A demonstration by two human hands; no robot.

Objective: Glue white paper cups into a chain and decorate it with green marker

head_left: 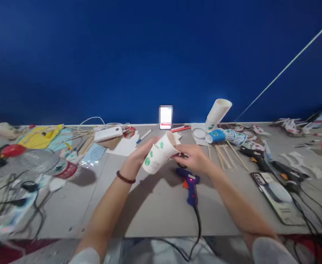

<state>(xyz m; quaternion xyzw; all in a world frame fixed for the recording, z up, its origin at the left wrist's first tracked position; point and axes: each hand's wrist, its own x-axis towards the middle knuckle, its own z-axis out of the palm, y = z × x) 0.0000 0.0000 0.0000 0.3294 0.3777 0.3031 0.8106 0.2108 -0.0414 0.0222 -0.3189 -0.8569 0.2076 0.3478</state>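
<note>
A white paper cup [158, 156] with green leaf prints is tilted above the table, its open end up and to the right. My left hand [140, 154] is wrapped round its left side, the fingertips partly hidden behind it. My right hand [192, 157] is closed at the cup's rim, with the dark loop of what look like scissors [186, 157] under its fingers; the blades are hidden. Below my right hand, a blue hot glue gun [191, 185] with an orange trigger lies on the table, a small red light lit on it.
A phone [166, 117] stands against the blue wall. Stacked paper cups [218, 112], blue cups [221, 136] and wooden sticks [223, 156] are at right, beyond another phone [276, 198] and black glue guns [287, 174]. A plastic bottle [51, 163], cables and a white power bank [108, 134] are at left.
</note>
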